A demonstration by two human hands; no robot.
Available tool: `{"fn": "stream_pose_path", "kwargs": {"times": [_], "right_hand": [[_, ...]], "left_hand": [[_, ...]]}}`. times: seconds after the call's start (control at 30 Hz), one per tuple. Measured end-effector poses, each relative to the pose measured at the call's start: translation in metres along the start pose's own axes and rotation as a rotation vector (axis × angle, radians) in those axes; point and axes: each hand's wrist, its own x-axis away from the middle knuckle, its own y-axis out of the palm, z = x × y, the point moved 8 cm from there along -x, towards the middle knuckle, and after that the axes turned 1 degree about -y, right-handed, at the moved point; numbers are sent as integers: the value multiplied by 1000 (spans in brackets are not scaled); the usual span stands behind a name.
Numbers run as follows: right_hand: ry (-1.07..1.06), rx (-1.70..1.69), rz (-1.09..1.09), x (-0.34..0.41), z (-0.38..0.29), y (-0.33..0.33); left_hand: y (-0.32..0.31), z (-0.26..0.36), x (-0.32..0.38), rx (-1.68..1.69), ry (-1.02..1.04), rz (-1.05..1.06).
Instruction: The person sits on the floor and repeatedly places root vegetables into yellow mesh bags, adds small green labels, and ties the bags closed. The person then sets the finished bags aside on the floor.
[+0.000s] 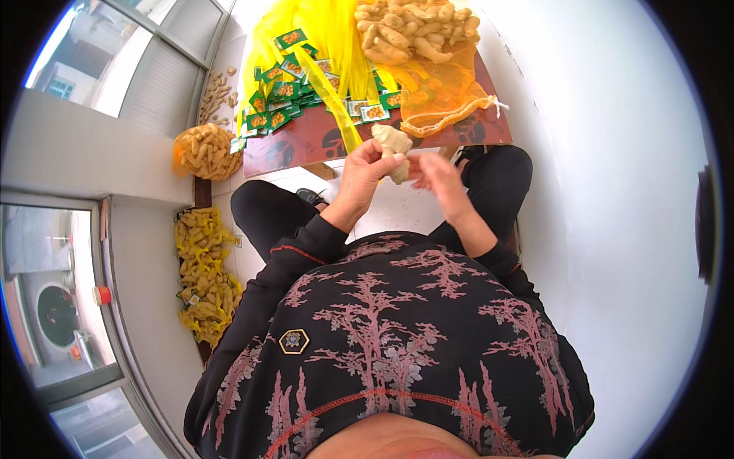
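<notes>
A knobbly ginger root [392,143] is held by my left hand [367,171] between thumb and fingers, in front of the table's near edge. My right hand [438,179] is just right of the root, blurred, its fingers apart; whether it touches the root cannot be told. A yellow mesh strip [330,89] runs down from the table to my left hand; its lower end is hidden there. Beyond lie green picture labels [285,90] on yellow netting [327,28]. Ginger pieces [407,26] are heaped at the back right, by an orange mesh bag [444,94] with a white drawstring.
The dark red table [298,150] stands before my knees. On the left are a filled orange net bag [207,152], loose ginger [217,94] on the floor, and several yellow net bags of ginger [207,275]. A white wall [608,172] rises on the right.
</notes>
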Motion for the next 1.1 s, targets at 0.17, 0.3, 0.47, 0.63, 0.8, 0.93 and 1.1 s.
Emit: {"fn": "stream_pose_path", "kwargs": {"times": [0.17,0.3,0.47,0.63,0.8,0.93,1.1], "right_hand": [[63,22,-187,4,18,47],[71,19,-201,2,22,56],[151,-8,-192,4,28,52],[96,-123,2,4,36,14],[29,75,124,8,53,10],[3,76,139,7,61,10],[2,93,148,2,57,14]], "left_hand": [[-12,8,20,-93,-25,32],[-14,-1,25,-81,-75,-35],[-25,4,32,-63,43,-38],[-133,-34,40,-198,87,411],[-142,-90,25,-412,-65,279],[-114,-89,15,-111,-255,149],[-98,-70,19,13,-268,156]]}}
